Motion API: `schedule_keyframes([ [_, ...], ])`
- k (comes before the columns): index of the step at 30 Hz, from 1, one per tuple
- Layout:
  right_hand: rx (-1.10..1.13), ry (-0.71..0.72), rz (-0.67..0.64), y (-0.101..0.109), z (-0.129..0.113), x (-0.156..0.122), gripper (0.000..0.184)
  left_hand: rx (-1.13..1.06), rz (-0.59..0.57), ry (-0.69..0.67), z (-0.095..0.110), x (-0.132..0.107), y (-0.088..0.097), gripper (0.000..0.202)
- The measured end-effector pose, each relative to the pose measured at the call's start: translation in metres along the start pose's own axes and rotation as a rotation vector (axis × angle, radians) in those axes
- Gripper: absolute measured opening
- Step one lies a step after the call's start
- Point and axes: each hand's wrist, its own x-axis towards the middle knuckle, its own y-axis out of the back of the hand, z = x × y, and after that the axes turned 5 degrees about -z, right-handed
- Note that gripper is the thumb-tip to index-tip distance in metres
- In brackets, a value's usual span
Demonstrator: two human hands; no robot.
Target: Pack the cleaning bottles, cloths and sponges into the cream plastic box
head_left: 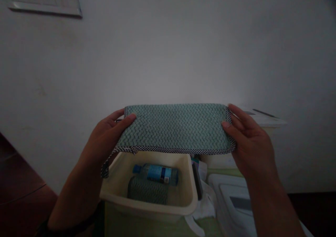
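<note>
A green textured cloth (175,127) with a black-and-white checked border is stretched level between my two hands, above a cream plastic basin. My left hand (106,135) pinches its left end, thumb in front and fingers behind. On the right end, my right hand (249,139) grips the cloth the same way. A checked loop (105,169) hangs from the cloth's lower left corner. Inside the basin (149,209) lie a clear bottle (157,173) with a blue cap and label, on its side, and another green textured cloth (148,191), folded.
Right of the basin are a white item with a strap (206,198) and a pale plastic lid or box (231,184), on a green surface (139,226). A white wall (168,55) rises behind. A framed panel (47,2) is mounted at upper left.
</note>
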Motion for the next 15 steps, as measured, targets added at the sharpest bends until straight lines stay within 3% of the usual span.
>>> schedule_keyframes([
  [3, -0.014, 0.019, -0.001, 0.0014, 0.0017, 0.0006, 0.041, -0.020, 0.027, 0.118, -0.0013, -0.0014, 0.0001, 0.032],
  [9, -0.056, 0.063, 0.011, 0.0042, 0.0046, 0.0024, 0.041, -0.079, -0.042, 0.023, -0.0056, -0.0041, -0.0001, 0.052],
  [15, -0.075, -0.007, 0.043, 0.0032, 0.0037, 0.0039, 0.045, -0.030, -0.006, 0.069, -0.0080, -0.0017, 0.0015, 0.079],
])
